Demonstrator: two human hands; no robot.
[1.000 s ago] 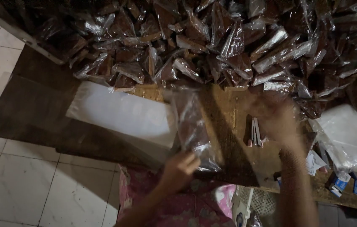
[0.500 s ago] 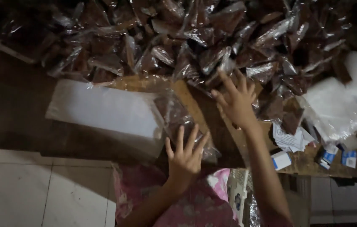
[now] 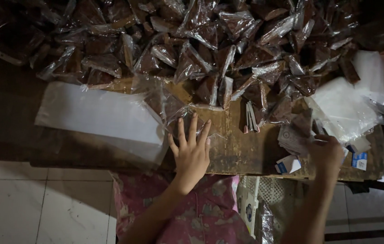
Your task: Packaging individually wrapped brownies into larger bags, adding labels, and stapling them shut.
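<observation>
Cellophane under your left hand (image 3: 193,153) is the thing to mind: a clear bag (image 3: 174,113) with dark brown contents lies flat on the worn wooden board (image 3: 232,149), just in front of the heap, and your palm presses its near end with all fingers spread wide, gripping nothing. Keep that flat pressure even, since the film looks slick and would likely slide on the wood if you lift the heel of the hand.

Your right hand (image 3: 325,153) is at the board's right edge, on a small stack of printed paper slips (image 3: 293,135); it is blurred, so you cannot tell whether the fingers have pinched one or only rest there. Judge by feel to take a single slip.

Left of the bag a stack of empty clear bags (image 3: 101,115) lies touching it, easy to drag along. Behind, the heap of filled packets (image 3: 210,40) crowds the board's far edge, some leaning onto the work space. More loose plastic (image 3: 343,106) and small blue-and-white cartons (image 3: 359,160) clutter the right corner near your reaching wrist.
</observation>
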